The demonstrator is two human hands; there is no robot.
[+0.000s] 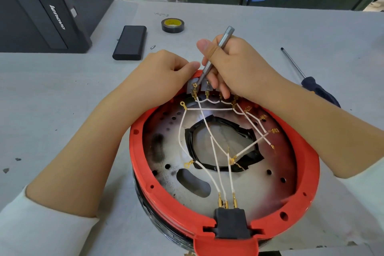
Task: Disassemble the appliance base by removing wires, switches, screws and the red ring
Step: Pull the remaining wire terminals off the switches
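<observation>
Hands meet at the 12 o'clock edge of the appliance base (224, 164), which sits on the grey table (62, 93) right in front of you with its red ring (307, 168) running around the rim. Your right hand (234, 64) has its fingers curled round a slim silver driver (216, 56), held like a pen, and the tip comes down on a brass terminal at the grey switches (199, 86) mounted just inside the ring at 12 o'clock. Your left hand (164, 72) rests on the rim beside them, thumb and fingertips drawn together at the leftmost switch; whether they actually pinch it you cannot tell. White wires (216, 151) fan from the switches across the scorched metal plate to a black plug block (230, 224) at 6 o'clock, and some end in loose ring terminals. Off the base, a dark-handled screwdriver (311, 83) lies at 2 o'clock, a roll of black tape (172, 25) at 12 o'clock, a black power bank (130, 42) at 11 o'clock with a small bit just beside it, and a black computer case (41, 10) at 10 o'clock.
</observation>
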